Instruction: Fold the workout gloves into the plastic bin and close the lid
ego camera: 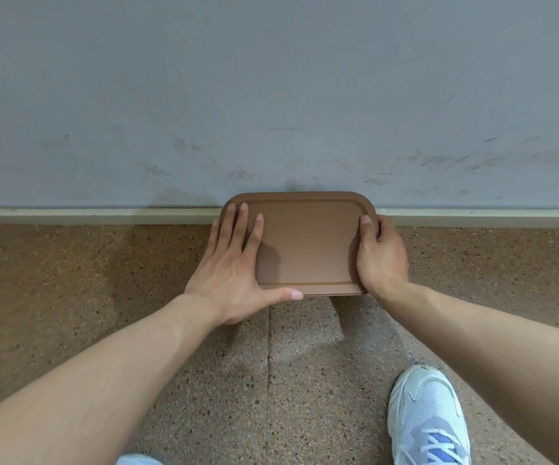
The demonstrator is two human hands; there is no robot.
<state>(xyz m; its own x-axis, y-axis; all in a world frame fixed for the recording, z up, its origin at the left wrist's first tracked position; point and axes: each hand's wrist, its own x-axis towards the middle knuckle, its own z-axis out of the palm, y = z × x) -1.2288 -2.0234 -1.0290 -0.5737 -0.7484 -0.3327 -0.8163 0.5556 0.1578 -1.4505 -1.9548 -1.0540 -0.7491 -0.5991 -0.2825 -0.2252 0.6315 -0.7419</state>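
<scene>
A brown plastic lid (pixel 308 243) lies flat on top of the bin, which stands on the floor against the wall; the bin's body is hidden under the lid. My left hand (pixel 237 263) presses flat on the lid's left side, fingers straight and spread, thumb along the near edge. At the lid's right edge my right hand (pixel 380 253) grips it, thumb on top and fingers curled over the side. No workout gloves are in sight.
A grey wall (pixel 271 95) with a pale baseboard (pixel 86 216) runs right behind the bin. The floor (pixel 103 280) is speckled brown stone. A white and blue sneaker (pixel 429 417) stands at the lower right.
</scene>
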